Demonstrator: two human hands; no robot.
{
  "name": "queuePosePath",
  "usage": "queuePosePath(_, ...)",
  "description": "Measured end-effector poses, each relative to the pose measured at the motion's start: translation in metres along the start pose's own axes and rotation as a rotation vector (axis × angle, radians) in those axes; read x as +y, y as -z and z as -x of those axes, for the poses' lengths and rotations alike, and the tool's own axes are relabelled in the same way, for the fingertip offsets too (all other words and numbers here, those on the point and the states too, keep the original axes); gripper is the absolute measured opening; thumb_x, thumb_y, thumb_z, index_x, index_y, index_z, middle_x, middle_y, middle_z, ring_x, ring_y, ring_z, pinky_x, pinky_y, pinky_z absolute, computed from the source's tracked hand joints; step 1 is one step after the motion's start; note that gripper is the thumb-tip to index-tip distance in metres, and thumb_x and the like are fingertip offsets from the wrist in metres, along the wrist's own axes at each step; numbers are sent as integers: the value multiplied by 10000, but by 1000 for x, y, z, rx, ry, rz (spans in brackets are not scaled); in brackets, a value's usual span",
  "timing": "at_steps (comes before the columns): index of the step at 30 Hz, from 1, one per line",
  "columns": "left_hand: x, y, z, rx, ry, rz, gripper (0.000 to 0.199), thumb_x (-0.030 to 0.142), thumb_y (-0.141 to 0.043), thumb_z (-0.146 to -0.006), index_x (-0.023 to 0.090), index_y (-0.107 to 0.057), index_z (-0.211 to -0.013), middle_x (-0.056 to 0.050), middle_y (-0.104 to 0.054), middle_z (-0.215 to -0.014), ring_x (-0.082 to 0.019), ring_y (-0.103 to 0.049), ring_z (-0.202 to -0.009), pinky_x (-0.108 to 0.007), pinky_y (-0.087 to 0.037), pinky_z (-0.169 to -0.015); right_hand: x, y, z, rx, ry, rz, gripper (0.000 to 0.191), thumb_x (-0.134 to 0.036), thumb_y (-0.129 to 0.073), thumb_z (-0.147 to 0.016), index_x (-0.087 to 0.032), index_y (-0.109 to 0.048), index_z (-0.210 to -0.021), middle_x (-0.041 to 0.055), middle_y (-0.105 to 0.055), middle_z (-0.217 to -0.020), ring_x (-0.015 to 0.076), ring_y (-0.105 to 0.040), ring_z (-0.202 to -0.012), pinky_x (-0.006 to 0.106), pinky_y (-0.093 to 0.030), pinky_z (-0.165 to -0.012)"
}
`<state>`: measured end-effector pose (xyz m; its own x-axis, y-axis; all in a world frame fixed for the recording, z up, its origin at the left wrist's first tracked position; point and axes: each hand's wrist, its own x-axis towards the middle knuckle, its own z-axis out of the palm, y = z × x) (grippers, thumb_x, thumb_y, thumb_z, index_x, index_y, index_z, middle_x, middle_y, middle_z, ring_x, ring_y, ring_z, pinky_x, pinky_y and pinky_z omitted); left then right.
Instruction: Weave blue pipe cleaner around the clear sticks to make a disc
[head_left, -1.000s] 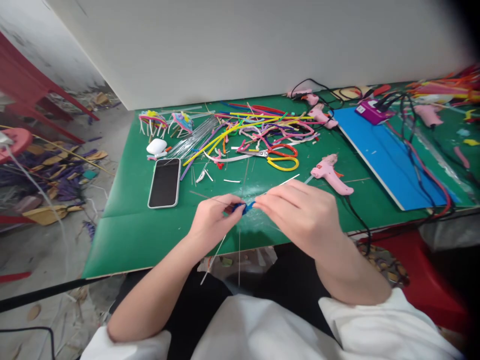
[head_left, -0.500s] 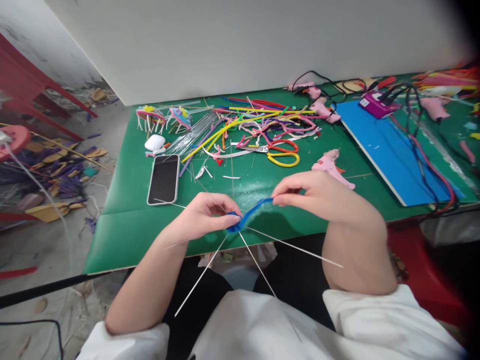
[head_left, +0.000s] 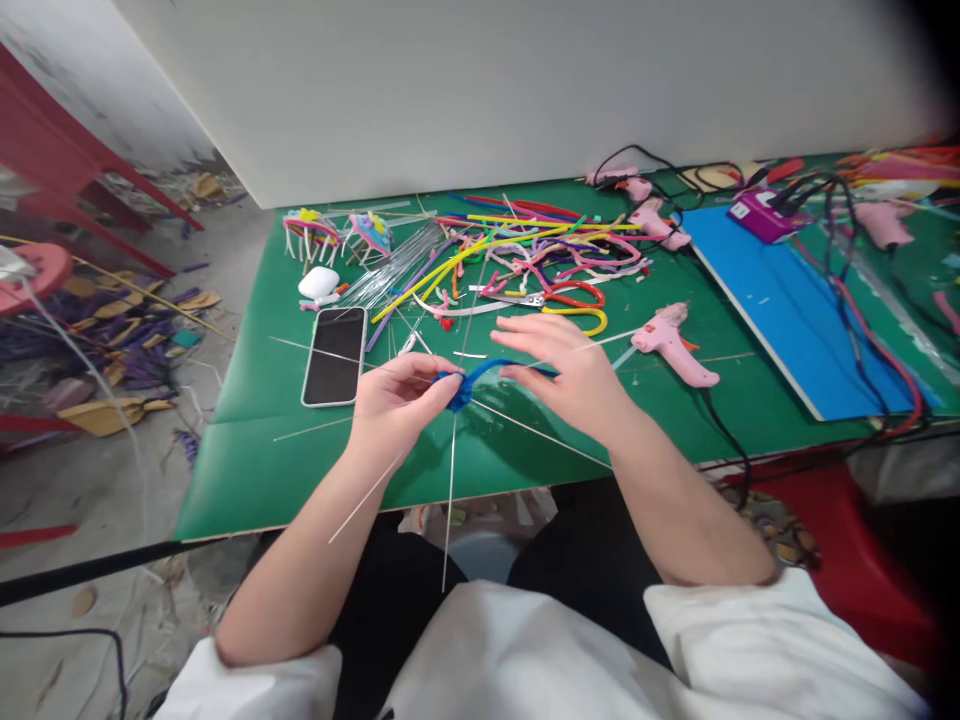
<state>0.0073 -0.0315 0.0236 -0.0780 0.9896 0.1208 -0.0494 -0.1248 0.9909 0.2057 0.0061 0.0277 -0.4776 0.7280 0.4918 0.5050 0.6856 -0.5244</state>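
Observation:
My left hand (head_left: pixel 391 400) pinches a small blue fuzzy hub (head_left: pixel 457 394) between thumb and fingers, above the table's front part. Several thin pale rods (head_left: pixel 451 490) spread out from this hub like spokes. From it a blue pipe cleaner (head_left: pixel 489 367) runs to the right, passing between the thumb and fingers of my right hand (head_left: pixel 581 375). The fingers of that hand are spread and do not close on the strip. Part of the hub is hidden behind my left thumb.
On the green table (head_left: pixel 255 460) lie a phone (head_left: pixel 335 356), a white case (head_left: pixel 319 284), scissors (head_left: pixel 574 305), a pink glue gun (head_left: pixel 675 345) and a pile of coloured pipe cleaners (head_left: pixel 525 245). Two small decorated umbrella shapes (head_left: pixel 369 234) stand behind. A blue board (head_left: pixel 780 310) lies right.
The hub has turned and moved up and left, its rods now pointing differently. My right hand has let go of the strip's end, opened its fingers and moved left towards the hub.

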Motion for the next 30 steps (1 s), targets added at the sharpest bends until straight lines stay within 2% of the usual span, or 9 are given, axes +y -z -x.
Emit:
queuePosePath(3,-1,-3,1,-3,8,-2,119,253,-738,-665,161,-701,-731,-18,-692,-686,-94,-623,-549,-187,-531,-532,-10,-9,2,123,180,-53,184,-265,-620,-819,-211,-667,-988,40,-700,-1045,179,-601,-1070,378,-459,-966)
queuePosePath(6,-3,-6,3,-13,-2,17,102,247,-730,-678,167,-701,-735,-11,-696,-681,-91,-630,-556,-176,-535,-540,-17,-20,5,214,208,-118,104,-219,-620,-818,-200,-670,-908,20,-728,-897,153,-662,-900,337,-506,-894)
queuePosePath(8,-3,-6,4,5,-28,3,91,241,-725,-688,170,-701,-741,-6,-697,-679,-89,-635,-564,-168,-537,-546,-21,-26,7,243,160,-159,89,-206,-613,-823,-206,-668,-894,8,-728,-855,138,-670,-825,307,-528,-825)
queuePosePath(12,-2,-6,6,72,-97,-83,99,247,-712,-706,169,-701,-768,-6,-701,-692,-96,-649,-578,-171,-546,-555,-27,-29,9,206,27,-268,95,-209,-598,-832,-212,-670,-894,3,-725,-858,116,-669,-776,245,-535,-711)
queuePosePath(18,0,-11,12,174,-221,-211,95,241,-684,-740,185,-698,-816,-3,-710,-772,-104,-671,-682,-183,-560,-644,-35,-29,11,185,-136,-325,155,-310,-666,-771,-218,-687,-894,4,-721,-871,130,-664,-789,249,-528,-723)
queuePosePath(20,0,-13,14,170,-217,-218,105,239,-675,-750,193,-697,-841,-6,-713,-806,-110,-673,-717,-197,-562,-679,-36,-30,11,211,-208,-337,145,-337,-660,-772,-224,-695,-856,2,-720,-847,133,-662,-779,254,-526,-717)
queuePosePath(24,-3,-16,15,109,-123,-185,164,271,-677,-746,193,-692,-890,-30,-713,-880,-142,-674,-777,-242,-565,-719,-35,-31,11,213,-328,-349,137,-354,-654,-771,-234,-706,-812,0,-716,-805,138,-656,-741,264,-525,-695)
queuePosePath(27,-4,-15,13,75,-90,-145,141,272,-677,-744,189,-681,-858,-29,-698,-848,-143,-663,-765,-243,-558,-691,-34,-32,12,229,-328,-356,126,-350,-658,-766,-239,-709,-796,-1,-714,-801,139,-651,-738,270,-524,-697)
queuePosePath(30,-1,-15,12,38,-121,-119,62,221,-662,-757,182,-654,-806,-13,-663,-800,-115,-637,-731,-209,-540,-650,-36,-33,13,242,-322,-370,112,-338,-658,-768,-237,-708,-771,-2,-713,-787,134,-649,-723,263,-524,-684)
